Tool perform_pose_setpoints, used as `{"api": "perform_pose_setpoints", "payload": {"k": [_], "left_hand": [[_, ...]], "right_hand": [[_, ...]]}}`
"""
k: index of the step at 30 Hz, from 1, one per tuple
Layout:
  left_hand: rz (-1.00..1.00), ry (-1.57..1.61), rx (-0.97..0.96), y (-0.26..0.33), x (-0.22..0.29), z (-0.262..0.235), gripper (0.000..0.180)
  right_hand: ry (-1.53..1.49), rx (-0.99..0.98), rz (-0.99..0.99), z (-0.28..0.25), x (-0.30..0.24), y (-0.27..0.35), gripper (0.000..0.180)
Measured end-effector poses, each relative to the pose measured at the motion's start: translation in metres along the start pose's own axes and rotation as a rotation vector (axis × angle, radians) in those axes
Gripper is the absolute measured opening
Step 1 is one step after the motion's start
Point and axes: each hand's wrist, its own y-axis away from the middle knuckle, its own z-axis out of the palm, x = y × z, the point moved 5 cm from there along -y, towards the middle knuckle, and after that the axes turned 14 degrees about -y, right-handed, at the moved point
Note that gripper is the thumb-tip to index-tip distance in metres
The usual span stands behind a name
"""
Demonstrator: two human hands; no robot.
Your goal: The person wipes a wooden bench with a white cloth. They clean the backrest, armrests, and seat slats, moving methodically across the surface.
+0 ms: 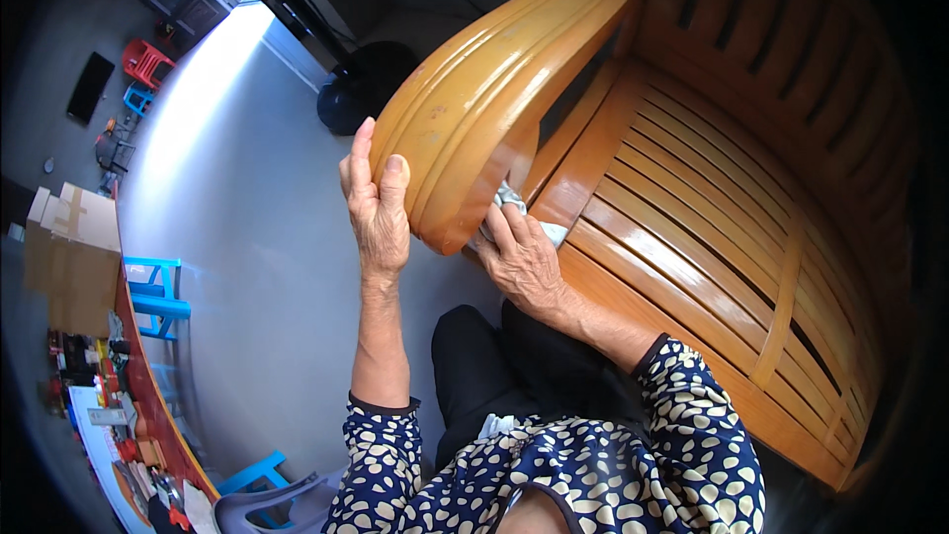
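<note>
A glossy wooden bench (682,188) with a slatted seat fills the right side, its broad curved armrest (484,89) reaching toward me. My left hand (378,208) rests against the armrest's outer left edge, thumb and fingers apart, holding nothing. Below the armrest's inner side, my right hand (524,252) is closed on a pale, crumpled cloth (510,198). The cloth pokes out above and beside the fingers, near the armrest's support. Part of it and the fingertips are hidden.
Grey floor (277,237) spreads to the left. A black round stand base (361,89) sits beyond the armrest. Blue stools (158,302), a red chair (148,61), cardboard boxes (79,247) and a cluttered red-edged table (148,405) are at the far left.
</note>
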Motion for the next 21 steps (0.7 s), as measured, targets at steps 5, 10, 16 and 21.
{"api": "perform_pose_setpoints", "payload": {"k": [5, 10, 16, 21], "left_hand": [[-0.014, -0.056, 0.014, 0.001, -0.004, -0.002, 0.048], [0.033, -0.09, 0.035, 0.002, -0.004, -0.001, 0.049], [0.024, -0.105, 0.058, 0.003, -0.005, -0.001, 0.051], [0.041, -0.104, 0.061, 0.002, -0.003, -0.002, 0.05]], "right_hand": [[0.116, -0.001, -0.111, 0.019, -0.012, 0.008, 0.037], [0.055, -0.359, -0.295, 0.04, -0.034, 0.023, 0.035], [-0.035, -0.242, -0.361, 0.049, -0.045, -0.01, 0.033], [0.407, -0.704, -0.519, 0.077, -0.044, -0.012, 0.031]]}}
